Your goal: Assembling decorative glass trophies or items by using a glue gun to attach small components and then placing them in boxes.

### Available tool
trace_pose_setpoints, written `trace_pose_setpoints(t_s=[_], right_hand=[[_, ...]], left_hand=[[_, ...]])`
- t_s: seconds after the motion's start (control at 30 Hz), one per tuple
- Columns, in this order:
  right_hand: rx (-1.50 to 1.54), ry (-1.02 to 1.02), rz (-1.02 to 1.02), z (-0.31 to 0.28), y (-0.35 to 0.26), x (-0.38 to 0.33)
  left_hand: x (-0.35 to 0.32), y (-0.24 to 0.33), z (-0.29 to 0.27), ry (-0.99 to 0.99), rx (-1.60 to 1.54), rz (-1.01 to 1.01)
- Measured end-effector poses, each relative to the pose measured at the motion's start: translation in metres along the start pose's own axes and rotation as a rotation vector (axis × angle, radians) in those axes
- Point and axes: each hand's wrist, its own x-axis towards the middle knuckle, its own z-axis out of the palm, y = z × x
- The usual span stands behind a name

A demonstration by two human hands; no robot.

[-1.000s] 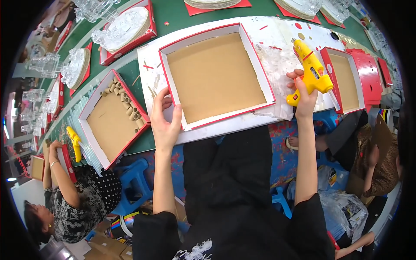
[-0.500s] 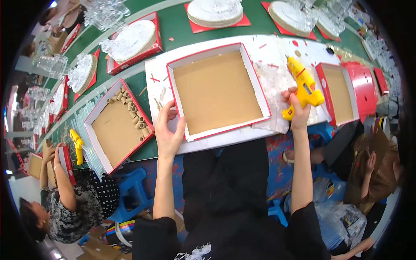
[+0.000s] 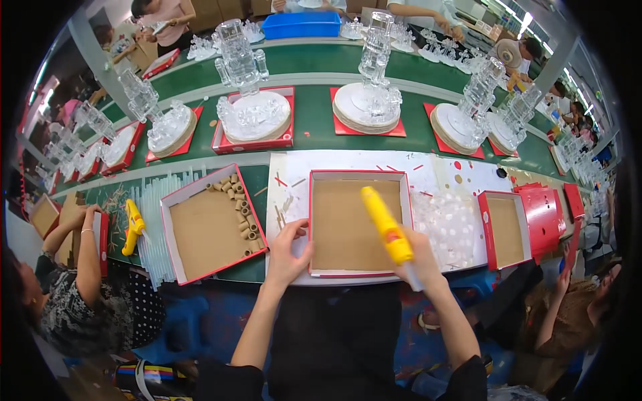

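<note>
A yellow hot glue gun is gripped in my right hand, above the right side of a shallow open box. Its tip points away from me, and a clear glue stick shows at its rear. The box has red outer edges, white inner walls and a brown cardboard bottom, and lies flat on the white work surface. Against the box's left wall rests my left hand, thumb and fingers apart. Left of it stands a tilted red-edged box with several short cardboard tubes along its right side.
Another yellow glue gun lies beside clear glue sticks at left. Clear plastic pieces on white discs line the green table. On the right are a smaller box and red sheets. Co-workers sit on both sides.
The right hand has brought the glue gun leftward from beside the box to over it. My view has tilted up, showing more of the far table. The left hand stays at the box's left wall.
</note>
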Motion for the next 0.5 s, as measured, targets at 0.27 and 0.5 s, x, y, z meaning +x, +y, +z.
trace_pose_setpoints(t_s=[0.27,0.5], right_hand=[[-0.443,-0.103,-0.09,0.049,0.016,0.047],[-0.539,-0.112,-0.111,0.05,0.018,0.048]], left_hand=[[0.0,-0.004,0.007,0.017,-0.022,0.018],[0.002,-0.002,0.004,0.026,-0.038,-0.004]])
